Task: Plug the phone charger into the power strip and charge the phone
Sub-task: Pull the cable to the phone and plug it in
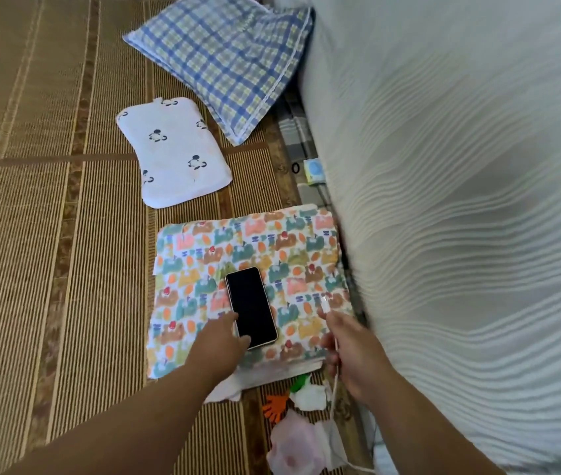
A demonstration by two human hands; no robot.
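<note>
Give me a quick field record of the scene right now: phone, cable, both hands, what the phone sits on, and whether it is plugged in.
phone: face up, screen dark, lying on the folded patterned cloth
left hand: fingertips touching the phone's near left edge
right hand: pinching the white charging cable, connector end pointing forward
cable to phone: not connected; connector sits apart, right of the phone
power strip: not visible
surface: woven mat
nearby: plaid pillow, small white pillow

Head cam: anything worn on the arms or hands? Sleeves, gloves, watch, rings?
Nothing visible. Both forearms are bare up to the frame edge, with no sleeves in view. The left hand and right hand show no gloves, watch, bands or rings.
</note>
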